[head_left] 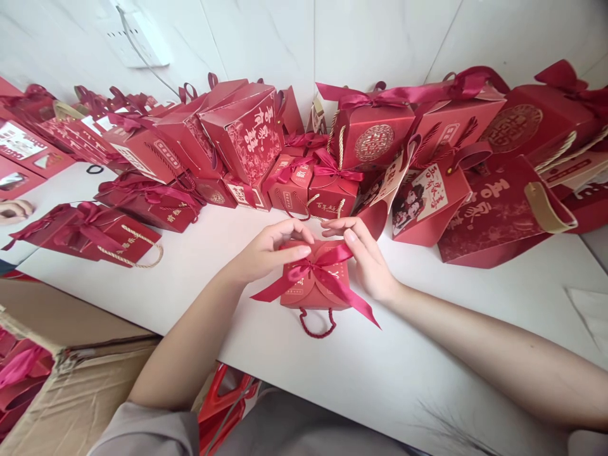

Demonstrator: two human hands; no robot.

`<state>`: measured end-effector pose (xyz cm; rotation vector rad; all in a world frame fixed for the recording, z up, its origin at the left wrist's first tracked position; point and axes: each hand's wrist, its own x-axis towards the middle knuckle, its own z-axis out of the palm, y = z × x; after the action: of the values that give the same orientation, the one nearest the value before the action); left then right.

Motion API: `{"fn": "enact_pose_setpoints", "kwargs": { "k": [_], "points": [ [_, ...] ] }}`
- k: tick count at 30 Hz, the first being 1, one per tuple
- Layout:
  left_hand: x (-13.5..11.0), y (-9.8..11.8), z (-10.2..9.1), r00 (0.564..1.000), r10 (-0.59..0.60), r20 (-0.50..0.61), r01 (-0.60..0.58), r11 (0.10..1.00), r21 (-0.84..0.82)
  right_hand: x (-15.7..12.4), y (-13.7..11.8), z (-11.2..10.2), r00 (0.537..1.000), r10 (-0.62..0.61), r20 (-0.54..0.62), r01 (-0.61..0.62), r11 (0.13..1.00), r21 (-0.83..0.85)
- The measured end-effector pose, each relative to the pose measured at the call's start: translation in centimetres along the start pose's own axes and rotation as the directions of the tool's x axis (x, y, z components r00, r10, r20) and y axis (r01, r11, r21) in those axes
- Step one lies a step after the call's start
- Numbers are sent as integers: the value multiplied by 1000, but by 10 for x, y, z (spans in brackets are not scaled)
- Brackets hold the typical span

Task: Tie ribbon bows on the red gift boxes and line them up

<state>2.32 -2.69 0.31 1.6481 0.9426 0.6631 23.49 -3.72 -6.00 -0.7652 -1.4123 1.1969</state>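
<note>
A small red gift box (316, 288) lies on the white table right in front of me. A crimson ribbon (311, 271) is tied in a bow across its top, with tails spreading to both sides. A dark red cord handle (317, 330) loops out toward me. My left hand (270, 250) is at the box's far left corner, fingers apart and curved, thumb over the top near the bow. At the far right corner is my right hand (368, 259), open, its thumb beside a ribbon loop. Whether the fingertips touch the box is hard to tell.
Many red gift boxes (251, 136) with ribbons crowd the table (228, 297) along the tiled wall. Others (90, 231) stand at left, near another person's hand (14, 211). A cardboard carton (90, 386) with red contents is at lower left. A cable hangs from a socket (137, 41).
</note>
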Motion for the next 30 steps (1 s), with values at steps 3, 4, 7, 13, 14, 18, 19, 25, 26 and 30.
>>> {"fn": "enact_pose_setpoints", "kwargs": {
  "k": [3, 4, 7, 13, 14, 18, 19, 25, 26, 30],
  "points": [
    [3, -6, -8, 993, 7, -117, -12, 999, -39, -4, 7, -2, 989, -128, 71, 129, 992, -12],
    [4, -9, -12, 986, 14, -164, -21, 999, -42, -4, 10, -3, 981, -176, 84, 178, 984, -13],
    [8, -19, -25, 955, 25, -295, -41, 998, -48, -2, 10, -9, 954, -281, 109, 286, 958, -38],
    [15, -34, -41, 897, 34, -441, -47, 999, -19, 6, -50, -18, 860, -269, 433, 427, 845, -322],
    [16, -35, -41, 895, 38, -445, -48, 999, -11, 5, -63, -18, 836, -184, 517, 439, 790, -428],
    [17, -39, -38, 907, 68, -416, -56, 998, 41, -4, -89, -19, 826, 39, 563, 410, 644, -646],
    [17, -40, -37, 913, 74, -402, -63, 997, 41, -5, -88, -19, 830, 78, 553, 384, 638, -667],
    [14, -44, -40, 984, 123, -127, -133, 988, -74, 8, -68, -24, 872, 15, 489, 380, 610, -695],
    [14, -45, -41, 986, 146, -75, -153, 983, -99, 11, -64, -25, 875, -40, 483, 410, 594, -692],
    [12, -48, -47, 972, 225, 69, -215, 968, -127, 19, -40, -27, 860, -199, 471, 486, 601, -634]
  ]
}}
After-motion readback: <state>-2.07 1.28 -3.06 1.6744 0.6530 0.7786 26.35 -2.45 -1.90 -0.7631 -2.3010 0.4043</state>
